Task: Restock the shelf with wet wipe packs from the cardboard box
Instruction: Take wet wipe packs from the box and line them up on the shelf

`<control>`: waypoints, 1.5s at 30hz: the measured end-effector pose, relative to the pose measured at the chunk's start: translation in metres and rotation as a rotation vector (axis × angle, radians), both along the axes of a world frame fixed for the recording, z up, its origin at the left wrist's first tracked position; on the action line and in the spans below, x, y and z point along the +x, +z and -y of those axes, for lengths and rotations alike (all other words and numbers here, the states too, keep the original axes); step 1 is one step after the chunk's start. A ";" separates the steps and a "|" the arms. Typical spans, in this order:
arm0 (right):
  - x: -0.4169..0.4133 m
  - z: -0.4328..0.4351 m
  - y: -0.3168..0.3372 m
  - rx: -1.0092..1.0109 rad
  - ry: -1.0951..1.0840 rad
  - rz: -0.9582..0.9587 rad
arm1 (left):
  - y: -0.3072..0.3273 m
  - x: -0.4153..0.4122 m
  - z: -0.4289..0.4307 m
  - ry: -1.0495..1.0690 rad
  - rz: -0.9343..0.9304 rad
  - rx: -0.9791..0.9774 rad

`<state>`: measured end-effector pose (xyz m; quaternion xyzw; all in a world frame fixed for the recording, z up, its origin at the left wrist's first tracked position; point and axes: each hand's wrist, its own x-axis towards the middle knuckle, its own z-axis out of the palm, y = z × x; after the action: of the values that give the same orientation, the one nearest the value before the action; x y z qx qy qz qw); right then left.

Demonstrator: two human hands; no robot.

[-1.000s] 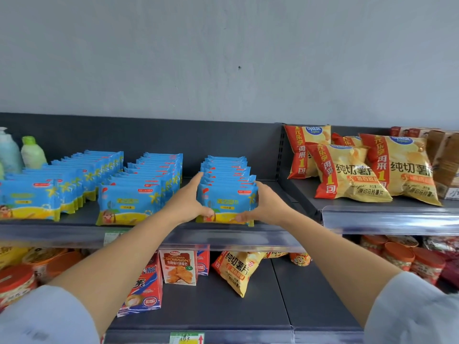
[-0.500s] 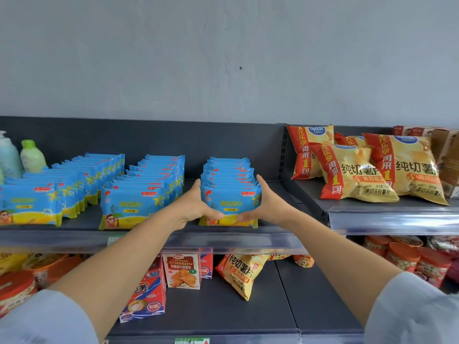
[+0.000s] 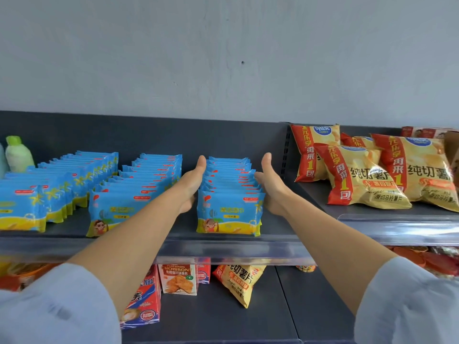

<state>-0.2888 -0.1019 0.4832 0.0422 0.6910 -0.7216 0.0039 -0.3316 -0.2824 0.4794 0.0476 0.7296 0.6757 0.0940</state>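
The dark grey metal shelf (image 3: 67, 229) carries three rows of blue-and-yellow plastic wet wipe packs standing on edge. Yellow-and-red crisp bags (image 3: 367, 180) lie on the section to its right. Half a second ago both hands pinched the front pack of the right-hand row (image 3: 229, 212). Now the left hand (image 3: 191, 184) and right hand (image 3: 272, 187) have slid deeper, palms flat against the row's two sides. The fingers (image 3: 259, 178) are released and straight, and the packs sit squeezed between them.

Bright, even light, soft shadows. Glare streaks the shelf lip (image 3: 236, 249) below the right hand (image 3: 272, 187); sleeves (image 3: 407, 301) blur.
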 end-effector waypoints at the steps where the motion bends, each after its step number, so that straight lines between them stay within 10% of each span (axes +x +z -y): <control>1: -0.002 0.001 0.000 -0.023 -0.003 0.009 | 0.001 -0.001 -0.001 -0.011 0.028 0.042; 9: -0.018 -0.003 0.001 0.096 -0.248 -0.053 | 0.006 -0.008 -0.008 0.029 0.051 0.113; 45: -0.062 -0.007 0.015 0.155 -0.146 0.083 | 0.014 -0.070 -0.021 0.034 0.129 0.083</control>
<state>-0.3510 -0.0953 0.4985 0.1226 0.7389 -0.6622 -0.0233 -0.4018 -0.2610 0.4934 -0.0047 0.6942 0.7084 0.1273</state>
